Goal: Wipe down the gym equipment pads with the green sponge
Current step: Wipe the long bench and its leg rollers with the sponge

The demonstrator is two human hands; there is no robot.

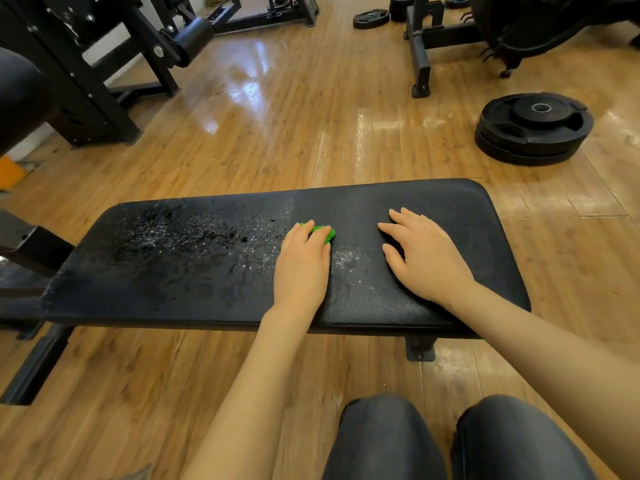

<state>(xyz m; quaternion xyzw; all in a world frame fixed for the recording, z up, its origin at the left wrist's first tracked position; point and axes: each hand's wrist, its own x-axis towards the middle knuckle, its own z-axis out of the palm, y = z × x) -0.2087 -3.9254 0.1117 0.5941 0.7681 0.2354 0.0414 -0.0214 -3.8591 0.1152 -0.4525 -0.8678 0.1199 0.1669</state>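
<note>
A black padded bench (194, 271) lies across the view in front of my knees. Its left half is wet and speckled with droplets, and a small foamy patch sits near the middle. My left hand (303, 265) covers the green sponge (325, 233) and presses it on the pad near the centre, fingers curled over it; only the sponge's far edge shows. My right hand (420, 252) lies flat on the drier right part of the pad, fingers spread, holding nothing.
A stack of black weight plates (535, 128) lies on the wooden floor at the right beyond the bench. Black machine frames (86, 81) stand at the far left, a rack base (420, 53) at the far right. My knees (450, 441) are just below the bench.
</note>
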